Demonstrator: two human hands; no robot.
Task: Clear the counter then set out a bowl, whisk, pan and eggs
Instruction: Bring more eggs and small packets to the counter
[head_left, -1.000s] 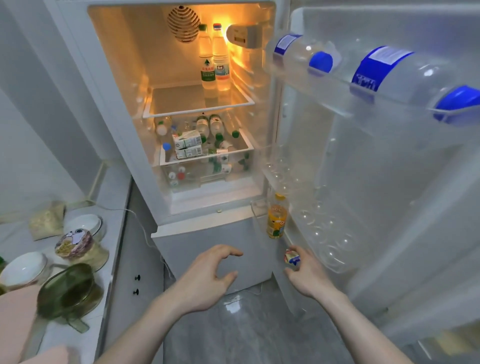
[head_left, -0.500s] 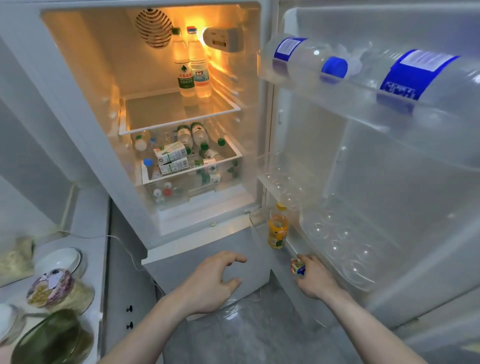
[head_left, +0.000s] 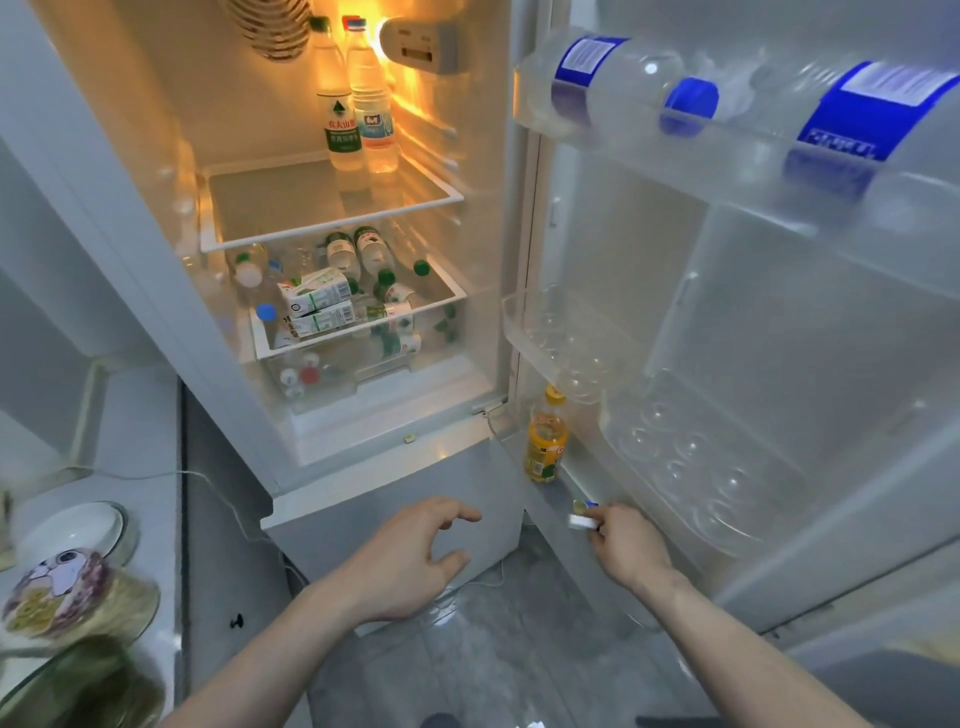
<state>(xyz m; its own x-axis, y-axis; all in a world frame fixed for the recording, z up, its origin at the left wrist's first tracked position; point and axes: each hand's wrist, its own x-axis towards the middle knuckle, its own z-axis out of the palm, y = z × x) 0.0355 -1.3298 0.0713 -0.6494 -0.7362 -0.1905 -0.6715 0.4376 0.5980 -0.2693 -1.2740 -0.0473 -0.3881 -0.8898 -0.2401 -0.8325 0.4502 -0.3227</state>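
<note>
While the fridge door (head_left: 779, 312) stands open, right hand (head_left: 631, 548) pinches a small blue-and-white pack (head_left: 584, 514) at the door's bottom shelf, just past the orange bottle (head_left: 545, 447). Left hand (head_left: 410, 561) hangs below the fridge compartment, grip spread, holding nothing. Bowl (head_left: 78, 530) sits on counter (head_left: 140, 415) left of fridge (blurred). Eggs, whisk, pan: can't tell.
</note>
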